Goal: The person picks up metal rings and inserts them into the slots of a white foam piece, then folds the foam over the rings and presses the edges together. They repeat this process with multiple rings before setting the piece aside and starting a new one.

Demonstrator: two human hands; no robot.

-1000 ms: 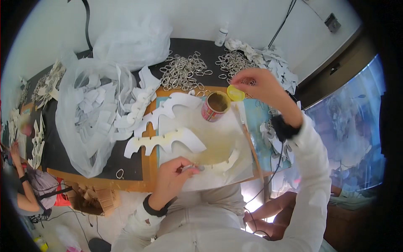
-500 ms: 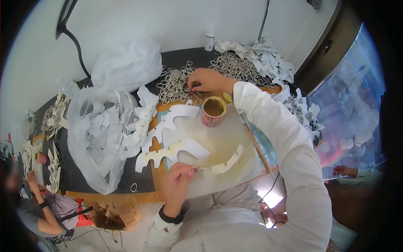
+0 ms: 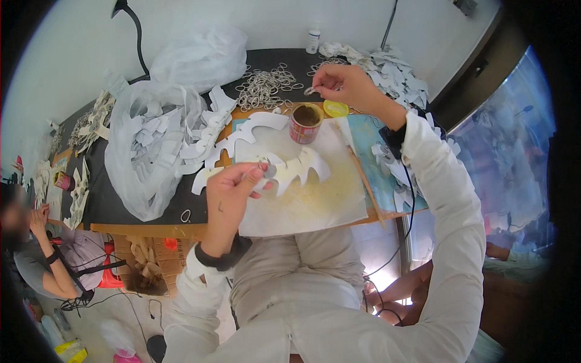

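Note:
My left hand (image 3: pixel 233 190) is closed in a pinch on the near end of a white strip. A metal ring (image 3: pixel 264 161) shows at its fingertips, and where the strip ends against the white pieces behind is hard to make out. My right hand (image 3: pixel 346 85), raised over the back of the table, pinches a small metal ring (image 3: pixel 310 91). White scalloped pieces (image 3: pixel 271 119) lie on the pale work sheet (image 3: pixel 327 202). An open pot (image 3: pixel 304 131) of brownish paste stands behind them, beside its yellow lid (image 3: pixel 336 109).
A ring pile (image 3: pixel 269 88) lies behind the pot. Clear bags (image 3: pixel 142 193) of white pieces fill the left side. More white pieces (image 3: pixel 393 78) are heaped back right. A wooden stick (image 3: pixel 365 181) lies along the sheet. At far left sits another person (image 3: pixel 45 266), near a cardboard box (image 3: pixel 163 257).
My right hand has risen off the ring pile and moved right with a ring in its fingers. My left hand has lifted the strip away from the front edge. The whole view has shifted.

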